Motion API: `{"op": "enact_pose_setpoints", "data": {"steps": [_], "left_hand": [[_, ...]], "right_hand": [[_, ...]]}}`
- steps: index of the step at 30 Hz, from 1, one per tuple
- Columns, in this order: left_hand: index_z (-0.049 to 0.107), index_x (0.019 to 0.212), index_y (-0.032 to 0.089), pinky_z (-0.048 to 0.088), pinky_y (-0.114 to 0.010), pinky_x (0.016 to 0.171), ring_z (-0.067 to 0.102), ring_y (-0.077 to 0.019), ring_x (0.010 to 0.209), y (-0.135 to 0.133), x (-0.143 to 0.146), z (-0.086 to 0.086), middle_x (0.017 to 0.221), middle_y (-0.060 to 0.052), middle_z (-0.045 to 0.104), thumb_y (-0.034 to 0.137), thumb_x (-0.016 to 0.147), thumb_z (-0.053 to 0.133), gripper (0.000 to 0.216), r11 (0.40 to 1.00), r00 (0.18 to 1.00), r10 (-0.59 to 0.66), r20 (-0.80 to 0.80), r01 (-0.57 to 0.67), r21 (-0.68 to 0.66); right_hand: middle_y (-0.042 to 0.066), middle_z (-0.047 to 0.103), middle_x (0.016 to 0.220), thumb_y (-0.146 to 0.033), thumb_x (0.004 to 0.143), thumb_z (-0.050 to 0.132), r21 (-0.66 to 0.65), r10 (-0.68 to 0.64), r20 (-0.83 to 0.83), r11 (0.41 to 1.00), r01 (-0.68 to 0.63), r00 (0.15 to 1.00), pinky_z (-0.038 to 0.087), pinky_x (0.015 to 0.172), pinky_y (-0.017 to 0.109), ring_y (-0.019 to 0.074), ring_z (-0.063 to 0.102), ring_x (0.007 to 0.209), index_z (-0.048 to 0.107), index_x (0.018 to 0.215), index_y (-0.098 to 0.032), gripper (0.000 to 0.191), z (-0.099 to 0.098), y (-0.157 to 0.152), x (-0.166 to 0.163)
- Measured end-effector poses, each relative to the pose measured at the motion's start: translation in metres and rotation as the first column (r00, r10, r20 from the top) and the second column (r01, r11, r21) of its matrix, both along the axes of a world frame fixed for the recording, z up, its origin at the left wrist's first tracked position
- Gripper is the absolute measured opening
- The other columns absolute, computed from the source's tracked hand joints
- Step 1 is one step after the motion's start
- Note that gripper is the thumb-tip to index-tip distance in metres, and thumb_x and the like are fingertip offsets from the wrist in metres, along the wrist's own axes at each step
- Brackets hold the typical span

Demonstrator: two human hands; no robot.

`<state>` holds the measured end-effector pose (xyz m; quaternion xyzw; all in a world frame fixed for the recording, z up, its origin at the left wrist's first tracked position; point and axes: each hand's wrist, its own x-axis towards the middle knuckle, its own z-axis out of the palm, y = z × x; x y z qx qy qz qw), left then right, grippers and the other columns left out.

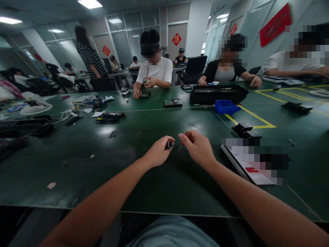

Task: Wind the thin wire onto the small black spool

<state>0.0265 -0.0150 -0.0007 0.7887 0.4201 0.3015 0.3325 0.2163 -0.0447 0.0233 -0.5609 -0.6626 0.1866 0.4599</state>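
My left hand is closed round a small black cylinder with a pale ring at its open end, which faces to the right. Opposite it, a short gap away, my right hand pinches a small screwdriver. A bit of red handle shows below the fingers, and the thin shaft slants down to the left. The shaft's tip is apart from the cylinder. Both hands are above the green table. Most of the cylinder is hidden inside my left fingers.
On the right lie a white box and black brackets. Further back are a blue bin, a long black tray and a circuit-board device. A coiled black cable lies left. Several people sit across the table.
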Motion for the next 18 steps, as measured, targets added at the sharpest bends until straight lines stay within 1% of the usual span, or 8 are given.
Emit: {"op": "enact_pose_setpoints", "data": {"steps": [2,5,8,10,12,18], "left_hand": [[0.066,0.113,0.021,0.047,-0.043,0.102,0.061,-0.0261,0.112,0.002,-0.001,0.000,0.117,-0.009,0.066,0.010,0.083,0.062,0.032,0.999,1.000,-0.020,-0.015,0.021,0.041],[0.069,0.116,0.022,0.042,-0.043,0.109,0.058,-0.0247,0.120,0.005,-0.001,-0.001,0.123,-0.008,0.065,0.008,0.083,0.065,0.037,0.992,0.999,-0.050,-0.009,0.051,0.118],[0.067,0.122,0.024,0.042,-0.044,0.109,0.059,-0.0249,0.119,0.008,-0.003,-0.004,0.124,-0.008,0.066,0.010,0.085,0.067,0.040,0.992,1.000,-0.003,0.012,0.001,0.122],[0.067,0.122,0.023,0.043,-0.046,0.108,0.059,-0.0261,0.119,0.010,-0.004,-0.005,0.124,-0.008,0.067,0.013,0.085,0.069,0.039,0.993,0.999,0.044,0.024,-0.046,0.108],[0.068,0.121,0.022,0.043,-0.046,0.108,0.060,-0.0265,0.119,0.011,-0.005,-0.005,0.124,-0.008,0.068,0.014,0.084,0.070,0.038,0.993,0.997,0.067,0.038,-0.071,0.099],[0.067,0.124,0.023,0.042,-0.043,0.109,0.060,-0.0242,0.120,0.012,-0.007,-0.005,0.126,-0.006,0.068,0.015,0.086,0.070,0.039,0.992,0.997,0.072,0.040,-0.076,0.101]], "right_hand": [[0.000,0.062,0.062,-0.051,0.093,0.056,-0.019,0.016,-0.072,1.000,-0.017,0.997,0.039,0.057,0.031,0.0169,0.056,0.057,0.061,0.074,-0.022,0.035,-0.001,0.000,0.000],[0.000,0.061,0.063,-0.050,0.095,0.053,-0.006,0.046,-0.240,0.999,-0.049,0.970,0.043,0.060,0.031,0.0171,0.057,0.059,0.062,0.080,-0.022,0.033,-0.004,0.002,0.001],[0.001,0.064,0.070,-0.048,0.095,0.052,0.064,0.053,-0.379,0.997,-0.031,0.924,0.048,0.063,0.033,0.0176,0.060,0.064,0.063,0.090,-0.022,0.029,-0.007,0.005,0.001],[0.002,0.066,0.076,-0.047,0.096,0.052,0.101,0.043,-0.398,0.995,-0.003,0.916,0.051,0.067,0.034,0.0182,0.062,0.069,0.064,0.095,-0.022,0.028,-0.009,0.004,0.001],[0.003,0.068,0.080,-0.045,0.097,0.051,0.123,0.031,-0.381,0.992,0.017,0.924,0.052,0.070,0.036,0.0187,0.064,0.072,0.064,0.098,-0.022,0.026,-0.009,0.002,0.001],[0.003,0.068,0.081,-0.042,0.100,0.049,0.197,0.007,-0.349,0.978,0.066,0.937,0.054,0.071,0.036,0.0186,0.066,0.073,0.063,0.099,-0.023,0.024,-0.009,-0.001,0.002]]}}
